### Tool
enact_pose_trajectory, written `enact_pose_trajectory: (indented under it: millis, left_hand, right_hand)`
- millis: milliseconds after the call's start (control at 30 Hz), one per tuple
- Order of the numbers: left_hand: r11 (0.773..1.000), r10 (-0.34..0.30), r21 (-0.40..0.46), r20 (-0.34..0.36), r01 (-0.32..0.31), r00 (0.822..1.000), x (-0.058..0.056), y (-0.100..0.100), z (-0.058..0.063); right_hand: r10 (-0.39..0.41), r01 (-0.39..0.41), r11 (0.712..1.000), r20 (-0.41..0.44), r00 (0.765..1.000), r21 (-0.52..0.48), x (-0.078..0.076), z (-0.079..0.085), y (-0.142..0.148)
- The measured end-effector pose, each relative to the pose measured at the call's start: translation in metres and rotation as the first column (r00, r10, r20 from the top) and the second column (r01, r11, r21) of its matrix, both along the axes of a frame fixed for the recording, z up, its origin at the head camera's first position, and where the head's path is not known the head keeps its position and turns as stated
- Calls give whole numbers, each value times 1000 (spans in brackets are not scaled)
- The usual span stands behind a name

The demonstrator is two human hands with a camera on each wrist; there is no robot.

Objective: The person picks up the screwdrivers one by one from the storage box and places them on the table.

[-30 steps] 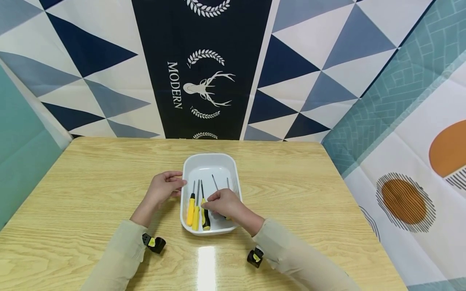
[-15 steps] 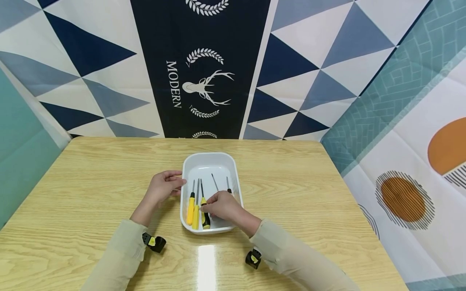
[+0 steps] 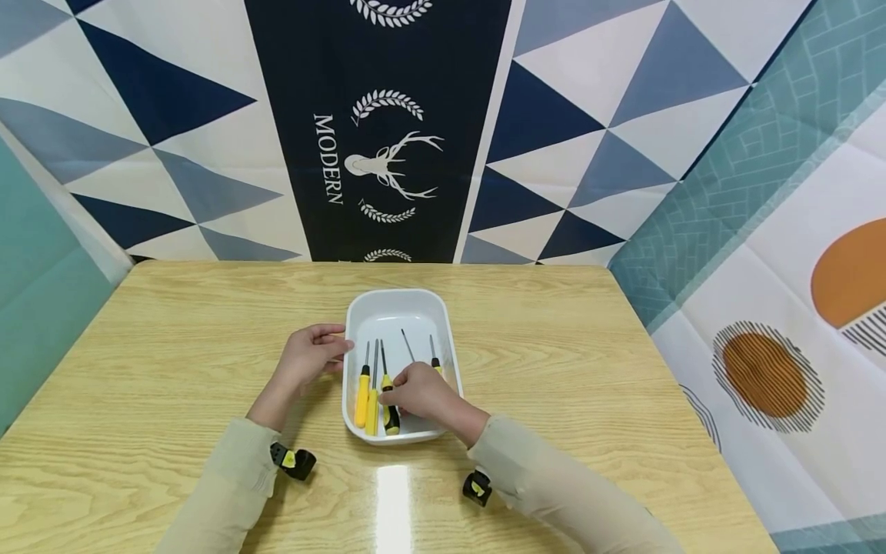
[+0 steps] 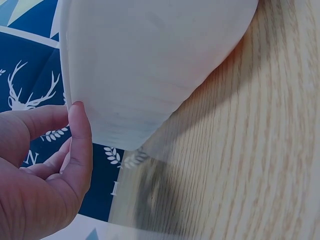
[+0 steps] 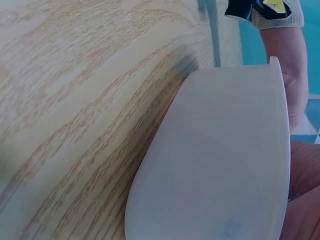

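A white plastic tray (image 3: 398, 302) holds several screwdrivers lying lengthwise. My left hand (image 3: 311, 356) holds the tray's left rim; in the left wrist view my fingers (image 4: 80, 132) pinch that rim. Inside the tray, my right hand (image 3: 424, 392) pinches the handle of a black-and-yellow screwdriver (image 3: 391, 419). Left of it lie a yellow-handled screwdriver (image 3: 371, 414) and a yellow one with a black collar (image 3: 363, 396). A thin shaft (image 3: 407, 345) leads under my right hand, its handle hidden. Another screwdriver (image 3: 435, 360) with a black collar lies along the right wall, partly covered.
The tray stands on a wood-grain table (image 3: 554, 369). A patterned cloth (image 3: 388, 169) rises behind the table's far edge, and another (image 3: 761, 369) hangs at the right. Black wrist cameras (image 3: 296, 464) are strapped at both sleeves.
My right hand has shifted slightly left, its thumb reaching farther across the black-and-yellow handle. More of the screwdriver at the right wall now shows. My left hand stays at the rim.
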State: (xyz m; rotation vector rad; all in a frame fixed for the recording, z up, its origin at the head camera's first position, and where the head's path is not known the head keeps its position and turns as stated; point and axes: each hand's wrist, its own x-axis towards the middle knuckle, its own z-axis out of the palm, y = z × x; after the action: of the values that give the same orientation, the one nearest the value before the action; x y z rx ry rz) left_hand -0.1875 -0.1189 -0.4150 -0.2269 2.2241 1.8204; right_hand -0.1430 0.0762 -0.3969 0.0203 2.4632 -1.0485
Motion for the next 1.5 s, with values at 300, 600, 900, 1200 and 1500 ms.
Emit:
enact_pose_trajectory:
  millis: [300, 600, 900, 1200, 1500]
  left_hand:
    - [1000, -6, 4, 4, 6, 1000, -1, 0, -2]
    - [1000, -7, 16, -2, 7, 1000, -1, 0, -2]
    - [1000, -10, 29, 2, 10, 1000, -2, -1, -3]
    - [1000, -13, 26, -19, 13, 1000, -2, -1, 0]
    - [1000, -15, 16, -8, 15, 1000, -2, -1, -1]
  right_hand:
    - [48, -47, 996, -9, 999, 74, -4, -2, -5]
    - [74, -70, 981, -19, 997, 182, -7, -6, -11]
    - [112, -94, 974, -77, 991, 207, -7, -12, -15]
    - [108, -87, 980, -111, 988, 181, -4, -11, -16]
    - [13, -9, 999, -83, 996, 49, -3, -14, -12]
